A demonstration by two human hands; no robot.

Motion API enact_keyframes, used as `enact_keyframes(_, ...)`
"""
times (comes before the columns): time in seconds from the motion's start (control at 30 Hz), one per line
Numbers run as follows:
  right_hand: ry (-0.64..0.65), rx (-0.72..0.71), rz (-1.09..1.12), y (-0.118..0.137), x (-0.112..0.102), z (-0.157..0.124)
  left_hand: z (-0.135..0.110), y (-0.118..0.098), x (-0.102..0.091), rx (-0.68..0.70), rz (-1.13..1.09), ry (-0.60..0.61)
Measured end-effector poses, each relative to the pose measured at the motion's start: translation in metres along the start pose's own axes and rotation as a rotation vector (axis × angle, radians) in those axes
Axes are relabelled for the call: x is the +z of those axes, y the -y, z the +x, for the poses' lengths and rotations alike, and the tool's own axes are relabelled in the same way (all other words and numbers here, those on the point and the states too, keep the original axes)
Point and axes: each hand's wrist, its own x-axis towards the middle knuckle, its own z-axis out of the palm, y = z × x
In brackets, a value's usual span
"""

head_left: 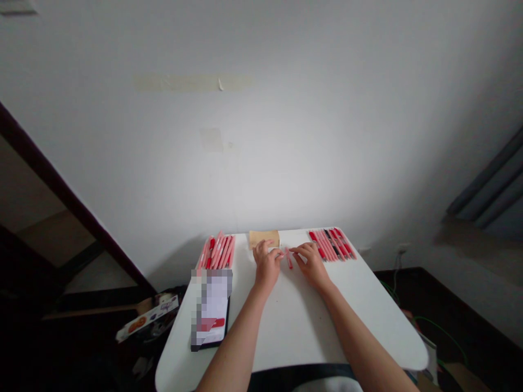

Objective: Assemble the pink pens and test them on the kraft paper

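Note:
My left hand (267, 262) is over the far middle of the white table (294, 321), its thumb and forefinger pinched together while other fingers stay raised. Facing it, my right hand (309, 262) also has its thumb and fingers drawn to a pinch. Between the two sets of fingertips is a short pink and red piece (290, 261), which looks like part of a pen. What each pinch holds is too small to make out. Just behind my left hand lies a tan, rectangular block or pad (258, 238), partly covered by the fingers.
Pink and red pens (220, 251) lie grouped at the far left. Another row of pens (333, 244), some with black parts, lies at the far right. A phone (214, 307) rests near the left edge. Behind the table rises a pale wall (286, 136).

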Motion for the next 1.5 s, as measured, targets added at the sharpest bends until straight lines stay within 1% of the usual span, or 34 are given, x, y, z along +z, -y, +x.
enact_keyframes(0.33, 0.027, 0.000, 0.012, 0.003, 0.001, 0.000, 0.000, -0.002, -0.001, 0.011, -0.024, 0.045)
enact_keyframes(0.53, 0.072, 0.020, 0.059, -0.003, 0.005, 0.000, -0.001, 0.000, 0.005, 0.002, -0.086, 0.018)
enact_keyframes(0.73, 0.061, 0.027, 0.087, -0.007, 0.007, 0.000, -0.002, 0.002, 0.007, -0.005, -0.084, 0.006)
enact_keyframes(1.07, 0.070, 0.040, 0.092, -0.001, 0.004, 0.001, -0.001, 0.001, 0.005, 0.001, -0.107, 0.005)
enact_keyframes(1.3, 0.065, 0.085, 0.116, 0.003, 0.002, 0.001, -0.001, 0.001, 0.005, 0.015, -0.128, 0.007)
enact_keyframes(1.5, 0.057, 0.120, 0.135, 0.000, 0.004, -0.001, -0.002, 0.001, 0.005, 0.024, -0.114, 0.004)
